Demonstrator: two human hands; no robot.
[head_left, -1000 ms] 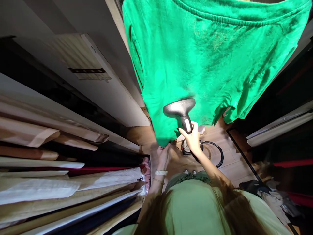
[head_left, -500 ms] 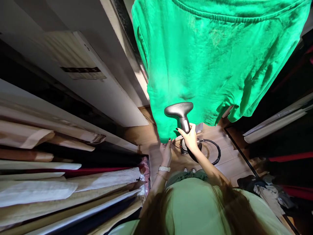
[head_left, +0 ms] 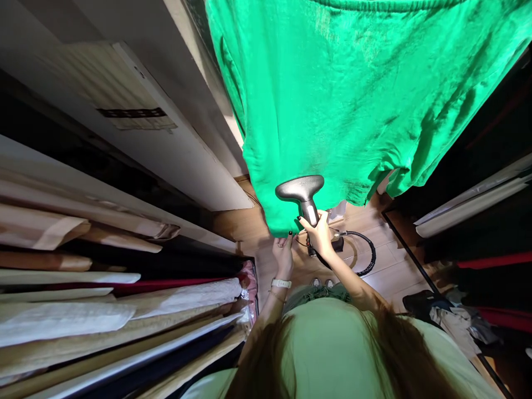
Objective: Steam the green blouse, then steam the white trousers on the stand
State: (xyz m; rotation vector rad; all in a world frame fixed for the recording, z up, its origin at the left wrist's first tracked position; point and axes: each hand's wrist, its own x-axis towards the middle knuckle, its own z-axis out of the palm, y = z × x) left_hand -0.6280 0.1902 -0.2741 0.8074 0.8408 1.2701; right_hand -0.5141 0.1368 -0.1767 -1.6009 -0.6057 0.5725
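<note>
A bright green garment (head_left: 316, 100) hangs in front of me, its lower edge bunched and wrinkled toward the right. My right hand (head_left: 321, 238) is wrapped round the handle of a grey and black garment steamer (head_left: 300, 188), whose wide head lies against or just in front of the cloth near its lower left. My left hand (head_left: 283, 252), with a pale watch at the wrist, pinches the bottom hem at the left corner. From the steamer's side a black ribbed hose (head_left: 372, 256) curves down to the floor.
Rows of hanging clothes (head_left: 103, 316) crowd the left side. A white panel (head_left: 199, 160) stands at the upper left. Dark garments and a rail (head_left: 409, 255) line the right, with a pile of clothes (head_left: 453, 321) low down. Beneath is a wooden floor (head_left: 386, 260).
The steamer and my right hand have shifted slightly left along the cloth. My left hand keeps its pinch on the hem. The view has tilted a little, so the garment's top sits higher.
</note>
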